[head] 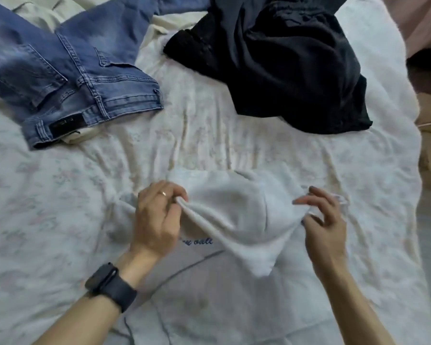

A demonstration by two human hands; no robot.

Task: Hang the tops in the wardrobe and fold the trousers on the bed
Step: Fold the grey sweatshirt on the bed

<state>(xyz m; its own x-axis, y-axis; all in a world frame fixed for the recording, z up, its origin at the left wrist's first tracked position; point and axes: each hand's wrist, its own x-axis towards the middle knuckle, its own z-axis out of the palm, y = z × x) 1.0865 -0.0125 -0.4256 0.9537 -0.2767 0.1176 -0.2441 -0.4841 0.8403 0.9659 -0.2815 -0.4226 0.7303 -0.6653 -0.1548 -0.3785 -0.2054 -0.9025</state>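
Note:
A white top (229, 215) with blue script lettering lies on the bed (209, 135) just in front of me, its upper part lifted off the sheet. My left hand (157, 220) pinches a fold of its cloth at the left. My right hand (321, 220) pinches the cloth's right edge, other fingers spread. Blue jeans (67, 70) lie spread at the far left, waistband toward me. A black garment (284, 58) lies crumpled at the far right; I cannot tell whether it is a top or trousers.
A cream garment (40, 13) lies under the jeans at the far left. The bed's right edge runs down the frame's right side, with a pink cloth (423, 21) and the floor beyond it. A dark watch sits on my left wrist.

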